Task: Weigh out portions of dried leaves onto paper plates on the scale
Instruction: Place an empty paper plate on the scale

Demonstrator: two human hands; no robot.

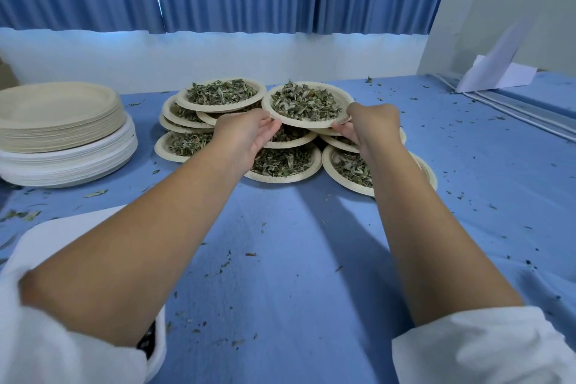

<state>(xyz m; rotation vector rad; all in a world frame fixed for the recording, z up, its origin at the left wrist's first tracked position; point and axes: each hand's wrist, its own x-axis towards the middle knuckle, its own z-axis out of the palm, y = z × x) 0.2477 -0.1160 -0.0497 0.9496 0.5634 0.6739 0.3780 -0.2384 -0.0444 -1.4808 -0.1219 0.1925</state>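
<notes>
Both hands, left hand [246, 134] and right hand [371, 125], grip the rim of a leaf-filled paper plate [274, 114] above the piled plates [187, 143] on the desk [280, 259].

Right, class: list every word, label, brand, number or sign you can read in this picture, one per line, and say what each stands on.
No text can be read anywhere in the picture.
scale: its dark display strip is mostly covered, so no digits show.
empty plate stack and filled plate: no print shows.
folded white paper: blank on the side that shows.
</notes>
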